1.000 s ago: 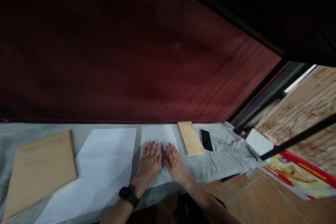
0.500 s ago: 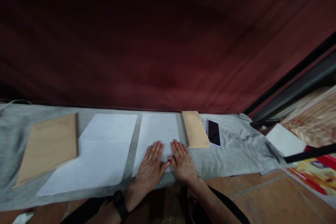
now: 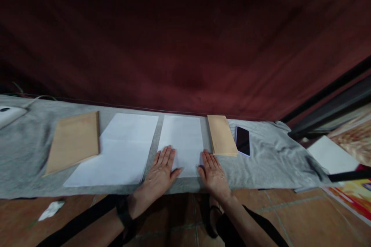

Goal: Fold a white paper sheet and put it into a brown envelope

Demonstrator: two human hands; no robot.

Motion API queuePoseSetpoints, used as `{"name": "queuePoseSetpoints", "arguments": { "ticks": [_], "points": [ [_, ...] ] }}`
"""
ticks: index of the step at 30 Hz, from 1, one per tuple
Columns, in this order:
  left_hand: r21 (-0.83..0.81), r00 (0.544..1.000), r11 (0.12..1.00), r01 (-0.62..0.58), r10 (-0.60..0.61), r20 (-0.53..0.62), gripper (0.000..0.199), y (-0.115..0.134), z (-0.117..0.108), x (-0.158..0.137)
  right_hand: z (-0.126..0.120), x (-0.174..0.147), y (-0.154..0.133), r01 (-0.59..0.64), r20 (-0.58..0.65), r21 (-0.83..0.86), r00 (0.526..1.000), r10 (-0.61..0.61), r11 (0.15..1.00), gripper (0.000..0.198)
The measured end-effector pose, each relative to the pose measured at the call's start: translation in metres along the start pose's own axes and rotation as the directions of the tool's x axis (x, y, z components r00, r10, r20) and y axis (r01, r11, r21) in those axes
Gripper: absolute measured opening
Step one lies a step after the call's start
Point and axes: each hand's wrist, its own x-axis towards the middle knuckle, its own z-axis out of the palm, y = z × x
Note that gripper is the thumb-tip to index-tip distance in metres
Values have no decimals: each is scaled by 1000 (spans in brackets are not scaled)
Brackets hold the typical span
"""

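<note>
A white sheet of paper [image 3: 185, 135] lies flat in front of me on a grey cloth. My left hand [image 3: 160, 171] rests palm down on the sheet's lower left edge, fingers stretched out and thumb pointing inward. At the lower right edge lies my right hand [image 3: 214, 173], also flat with its fingers extended. Neither hand holds anything. To the left are larger white sheets [image 3: 121, 158] with a crease across them, and a big brown envelope [image 3: 74, 142] overlaps their left side. Close to the right hand sits a stack of small brown envelopes [image 3: 222, 135].
A phone [image 3: 242, 141] lies right of the small envelopes on the grey cloth [image 3: 272, 162]. A white device with a cable [image 3: 10, 115] is at the far left. Dark red fabric [image 3: 185, 46] hangs behind. On the tiled floor lies a crumpled white scrap [image 3: 51, 210].
My hands have slid apart, from thumbs touching at the middle of the sheet to its left and right edges. The camera view has shifted, bringing the white device into sight.
</note>
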Motion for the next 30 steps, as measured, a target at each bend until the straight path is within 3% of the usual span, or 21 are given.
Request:
{"name": "queuePoseSetpoints", "arguments": {
  "ticks": [4, 6, 8, 13, 20, 30],
  "points": [
    [-62, 963, 974, -219, 226, 149, 56, -2, -19, 0, -5, 0, -10, 91, 43, 58, 995, -94, 994, 60],
    [-101, 936, 963, -251, 268, 230, 53, -1, -26, 0, -7, 1, -15, 135, 94, 101, 985, -145, 986, 60],
    [-127, 924, 961, -246, 272, 268, 50, 0, -31, -1, -9, 3, -18, 161, 144, 137, 973, -180, 977, 59],
    [-152, 926, 953, -262, 292, 239, 45, 2, -32, -6, -14, 9, -17, 187, 223, 163, 949, -220, 969, 58],
    [-53, 934, 967, -251, 256, 251, 48, 11, -44, -6, -24, 16, -7, 178, 287, 219, 928, -238, 959, 59],
    [66, 931, 964, -258, 230, 282, 48, 8, -44, -4, -26, 15, 8, 189, 310, 293, 909, -280, 937, 64]
  ]
}}
